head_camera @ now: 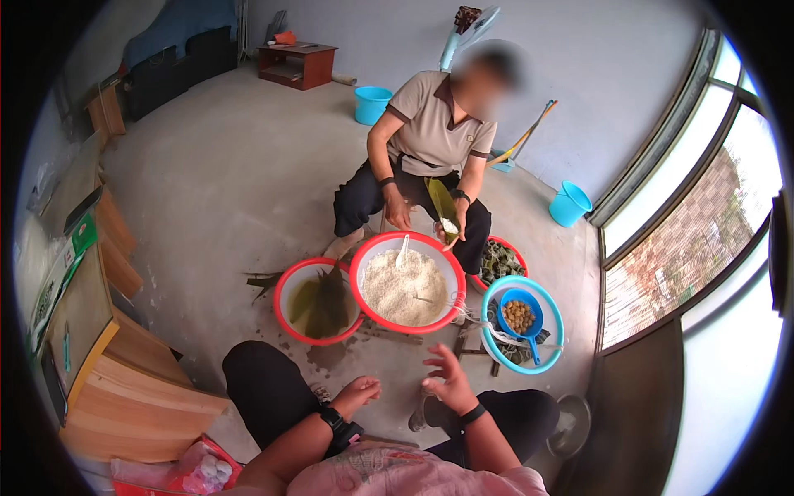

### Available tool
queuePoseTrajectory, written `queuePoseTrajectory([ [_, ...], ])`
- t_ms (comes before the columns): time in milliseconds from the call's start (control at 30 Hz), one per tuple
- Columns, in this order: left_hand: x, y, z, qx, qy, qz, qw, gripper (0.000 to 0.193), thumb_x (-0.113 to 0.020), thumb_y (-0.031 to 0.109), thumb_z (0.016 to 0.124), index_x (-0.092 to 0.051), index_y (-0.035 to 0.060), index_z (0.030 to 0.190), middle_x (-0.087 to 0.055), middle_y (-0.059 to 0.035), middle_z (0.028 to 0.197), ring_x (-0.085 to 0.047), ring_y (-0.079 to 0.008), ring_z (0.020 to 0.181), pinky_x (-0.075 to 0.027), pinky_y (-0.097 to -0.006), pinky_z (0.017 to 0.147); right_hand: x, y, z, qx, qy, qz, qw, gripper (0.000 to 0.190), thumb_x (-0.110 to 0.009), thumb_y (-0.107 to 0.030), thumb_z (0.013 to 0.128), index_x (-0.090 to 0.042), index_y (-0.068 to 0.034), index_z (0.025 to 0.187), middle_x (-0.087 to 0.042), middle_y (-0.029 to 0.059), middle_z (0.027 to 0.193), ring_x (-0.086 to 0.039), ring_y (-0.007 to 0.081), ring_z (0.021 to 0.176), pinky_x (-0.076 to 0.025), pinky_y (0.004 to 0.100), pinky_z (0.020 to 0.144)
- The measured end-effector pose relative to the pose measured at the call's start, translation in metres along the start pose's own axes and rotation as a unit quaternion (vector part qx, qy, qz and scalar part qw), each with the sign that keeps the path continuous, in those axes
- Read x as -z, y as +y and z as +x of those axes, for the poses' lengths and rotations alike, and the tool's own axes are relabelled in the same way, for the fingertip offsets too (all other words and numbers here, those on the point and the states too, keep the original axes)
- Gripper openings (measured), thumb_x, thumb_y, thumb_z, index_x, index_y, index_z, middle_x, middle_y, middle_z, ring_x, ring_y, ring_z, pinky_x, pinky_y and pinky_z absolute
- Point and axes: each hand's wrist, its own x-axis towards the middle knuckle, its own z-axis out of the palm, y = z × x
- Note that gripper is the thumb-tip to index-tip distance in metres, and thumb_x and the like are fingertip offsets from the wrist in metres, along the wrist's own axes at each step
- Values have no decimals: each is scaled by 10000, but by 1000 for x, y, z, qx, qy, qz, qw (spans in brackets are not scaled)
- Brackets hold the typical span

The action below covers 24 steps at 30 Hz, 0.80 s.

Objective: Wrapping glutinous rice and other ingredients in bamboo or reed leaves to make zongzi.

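Observation:
My left hand (pixel 358 395) is loosely curled above my lap with nothing visible in it; whether its fingers are closed is unclear. My right hand (pixel 451 379) is raised, fingers apart and empty, below the rice basin. A red-rimmed basin of white rice (pixel 406 288) holds a white spoon (pixel 402 251). Left of it, long green leaves (pixel 322 301) soak in a red-rimmed basin of water (pixel 280 317). At right, a blue strainer of brown pieces (pixel 518 315) rests in a blue-rimmed basin (pixel 558 335) over wrapped leaf dumplings (pixel 516 352). White strings (pixel 490 323) trail between the basins.
A co-worker (pixel 434 124) sits opposite, holding a folded leaf with rice (pixel 448 217). Beside them, leaf dumplings (pixel 501 260) fill a red basin. Blue buckets (pixel 569 204) stand on the floor. Wooden boards (pixel 136 397) lie at left; a metal bowl (pixel 569 426) is by my right knee.

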Motion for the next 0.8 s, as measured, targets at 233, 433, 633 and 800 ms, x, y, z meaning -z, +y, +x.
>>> queuePoseTrajectory([
  [233,17,43,-25,-64,-124,-328,934,734,-660,404,952,-255,220,1536,-471,-83,1389,-466,-273,1284,-434,-475,1018,110,-48,-2,58,307,59,948,1225,-818,-534,770,14,-211,1609,-149,145,1632,-378,376,1408,-515,475,975],
  [433,22,98,-32,-155,-126,-327,924,901,-756,463,857,-227,272,1562,-428,-58,1434,-419,-256,1322,-397,-479,1060,156,-48,-22,64,386,20,920,1233,-780,-626,761,18,-219,1608,-131,147,1637,-349,373,1426,-457,483,1045],
  [633,4,134,-19,-159,-135,-293,933,910,-772,428,854,-235,241,1564,-452,-56,1415,-436,-227,1306,-388,-460,1056,167,-38,-33,58,368,19,928,1189,-780,-567,779,-16,-197,1610,-196,149,1615,-357,361,1422,-438,485,1049],
  [800,-9,145,4,-166,-141,-234,948,976,-779,477,832,-190,262,1580,-449,-54,1436,-470,-214,1273,-416,-431,1034,129,-19,15,53,228,101,967,1299,-883,-435,707,24,-203,1607,-164,124,1637,-309,379,1455,-422,525,1079],
])
